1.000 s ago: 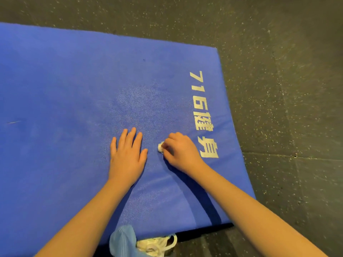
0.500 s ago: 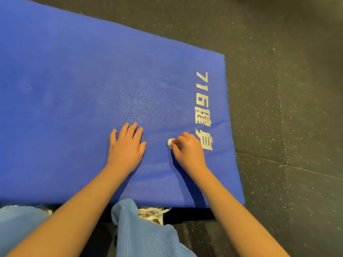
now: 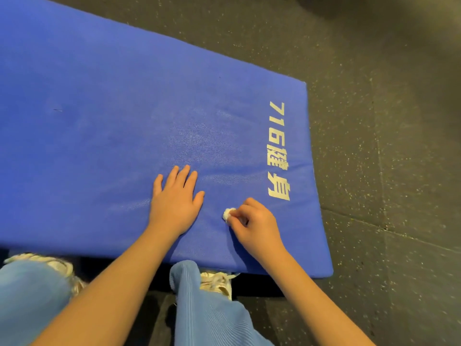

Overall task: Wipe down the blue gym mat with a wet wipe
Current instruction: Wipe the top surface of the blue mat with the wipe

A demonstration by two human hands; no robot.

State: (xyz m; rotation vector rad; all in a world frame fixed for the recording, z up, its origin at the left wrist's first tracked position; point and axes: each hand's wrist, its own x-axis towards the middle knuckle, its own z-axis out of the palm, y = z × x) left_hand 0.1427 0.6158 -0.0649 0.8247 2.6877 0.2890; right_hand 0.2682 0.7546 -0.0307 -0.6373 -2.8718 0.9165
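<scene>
Wet wipe (image 3: 229, 214) pinched by right hand (image 3: 257, 224) on blue mat (image 3: 99, 121)

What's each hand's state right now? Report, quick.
Left hand: open, flat on the blue gym mat.
Right hand: closed on the wadded wet wipe, against the mat.

Worn on the head, above the near edge of the blue gym mat (image 3: 99, 146). Faces forward and steeply down onto the mat's right end. Sits close to the mat. Wide-angle, taking in dark speckled floor (image 3: 399, 171) past the mat's right and far edges, and blue trouser legs (image 3: 212, 315) before its near edge.
</scene>
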